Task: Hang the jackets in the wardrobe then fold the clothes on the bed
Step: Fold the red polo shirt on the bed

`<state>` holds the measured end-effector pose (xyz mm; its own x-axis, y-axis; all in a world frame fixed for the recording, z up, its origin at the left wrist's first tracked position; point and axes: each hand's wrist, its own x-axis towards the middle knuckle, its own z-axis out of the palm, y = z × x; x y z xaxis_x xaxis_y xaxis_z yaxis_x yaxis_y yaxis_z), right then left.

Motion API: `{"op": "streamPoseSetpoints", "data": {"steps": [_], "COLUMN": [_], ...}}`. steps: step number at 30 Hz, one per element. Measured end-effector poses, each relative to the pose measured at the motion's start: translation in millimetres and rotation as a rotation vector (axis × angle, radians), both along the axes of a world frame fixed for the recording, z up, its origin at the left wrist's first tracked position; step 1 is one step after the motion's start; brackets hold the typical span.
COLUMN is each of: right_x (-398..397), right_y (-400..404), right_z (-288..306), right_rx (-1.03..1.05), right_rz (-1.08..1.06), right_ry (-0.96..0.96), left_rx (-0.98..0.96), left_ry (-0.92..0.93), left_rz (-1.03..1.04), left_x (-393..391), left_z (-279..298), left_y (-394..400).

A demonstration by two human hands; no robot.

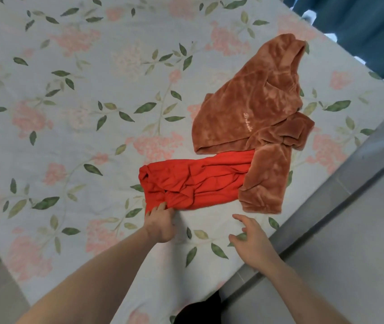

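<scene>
A crumpled red garment (pixel 195 181) lies on the floral bedsheet (pixel 69 136) near the bed's right side. A fuzzy brown hooded top (pixel 254 113) with small white lettering lies spread beside it, and one brown part overlaps the red garment's right end. My left hand (pixel 159 222) pinches the red garment's near left corner. My right hand (pixel 253 239) hovers over the sheet to the right, fingers apart and holding nothing, just short of the brown top's lower edge.
The bed's edge runs diagonally from lower centre to the upper right, with grey floor (pixel 350 230) beyond it. A dark teal curtain (pixel 368 26) hangs at the top right. Much of the sheet to the left carries only its flower print.
</scene>
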<state>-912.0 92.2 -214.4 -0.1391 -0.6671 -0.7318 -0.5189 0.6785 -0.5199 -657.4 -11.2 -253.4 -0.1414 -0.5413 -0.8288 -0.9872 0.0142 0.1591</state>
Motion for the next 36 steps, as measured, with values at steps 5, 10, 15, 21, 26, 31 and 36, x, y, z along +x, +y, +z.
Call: {"op": "streamPoseSetpoints", "data": {"steps": [5, 10, 15, 21, 26, 31, 36], "right_x": [7, 8, 15, 34, 47, 49, 61], "right_y": [4, -9, -32, -51, -48, -35, -16], "right_z": [47, 139, 236, 321, 348, 363, 379], "right_rx": [0.002, -0.094, -0.337, -0.471, -0.444, -0.558, -0.689], "right_rz": [-0.006, -0.031, 0.084, 0.357, 0.331, 0.149, 0.037], "right_ry": [-0.030, -0.075, -0.150, -0.276, -0.328, -0.391, -0.434], "left_rx": [-0.220, -0.268, -0.213, -0.229, -0.070, -0.298, -0.477], "left_ry": [0.381, 0.666, 0.866, 0.955, 0.918, 0.792, 0.618], "left_rz": [0.373, 0.525, 0.528, 0.561, 0.432, 0.544, 0.803], "left_x": [8, -8, -18, -10, 15, 38, 61], "left_z": [80, 221, 348, 449, 486, 478, 449], "left_y": [0, 6, 19, 31, 40, 57, 67]}}
